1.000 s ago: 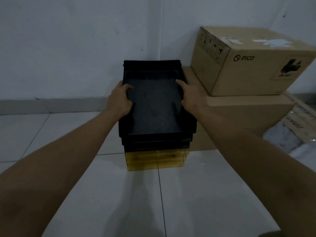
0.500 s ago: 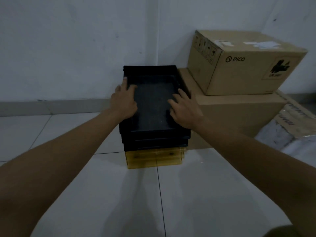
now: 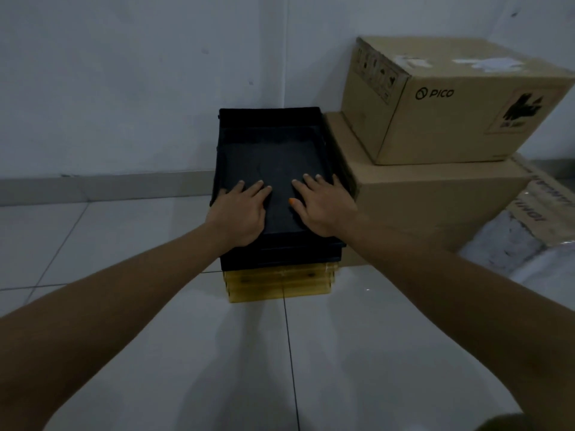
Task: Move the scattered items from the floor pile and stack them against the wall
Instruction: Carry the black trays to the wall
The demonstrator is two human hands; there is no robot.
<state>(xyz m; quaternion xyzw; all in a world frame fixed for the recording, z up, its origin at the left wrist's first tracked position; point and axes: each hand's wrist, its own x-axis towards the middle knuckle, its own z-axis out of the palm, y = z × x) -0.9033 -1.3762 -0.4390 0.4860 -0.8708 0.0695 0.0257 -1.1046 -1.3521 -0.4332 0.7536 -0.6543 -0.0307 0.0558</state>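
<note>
A stack of black trays [image 3: 273, 150] stands on the floor against the white wall, resting on translucent yellow trays [image 3: 277, 283] at the bottom. My left hand [image 3: 239, 213] lies flat with straight fingers on the near left part of the top black tray. Beside it, my right hand [image 3: 320, 209] lies flat on the near right part of the same tray. Neither hand grips anything.
Right of the stack, a PICO cardboard box [image 3: 460, 101] sits on a larger cardboard box [image 3: 435, 203]. A plastic-wrapped bundle [image 3: 529, 244] lies at the far right. White tiled floor [image 3: 124, 244] spreads to the left and in front; a grey skirting [image 3: 93, 188] runs along the wall.
Both hands let go of the top tray's sides and slid back toward its near edge, now lying flat on it. The tray has settled onto the stack.
</note>
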